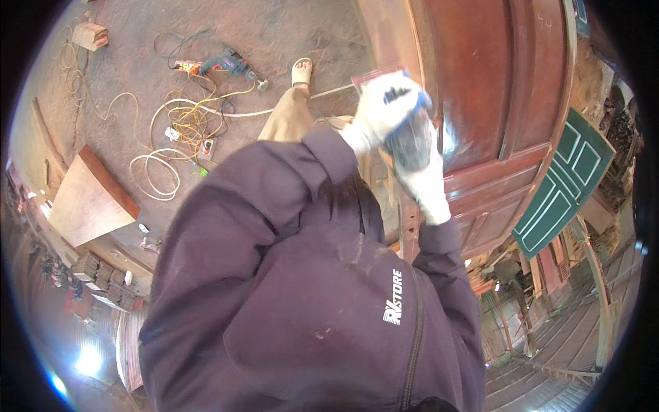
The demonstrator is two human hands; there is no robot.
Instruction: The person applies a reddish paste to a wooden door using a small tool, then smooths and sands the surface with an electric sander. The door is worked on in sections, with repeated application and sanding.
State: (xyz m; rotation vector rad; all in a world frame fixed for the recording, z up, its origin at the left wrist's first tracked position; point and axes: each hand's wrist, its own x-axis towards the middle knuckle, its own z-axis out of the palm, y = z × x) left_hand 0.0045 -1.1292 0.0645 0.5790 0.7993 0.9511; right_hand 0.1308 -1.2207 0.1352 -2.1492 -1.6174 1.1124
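From my remote feed: a wooden offcut (89,199) lies at far left on the workshop floor (288,34), beside coiled yellow cables (182,127) and a power drill (230,63). The gloved left hand (384,106) wraps the top of a dark, blurred power tool (410,141) (a sander, I judge), held against the reddish-brown door (494,89); the gloved right hand (429,185) grips it below. Surface work looks under way; steady two-handed pressure comes next.

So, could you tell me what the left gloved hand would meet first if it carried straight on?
Probably the reddish-brown wooden door panel: the left gloved hand is right against it, though depth is unclear.
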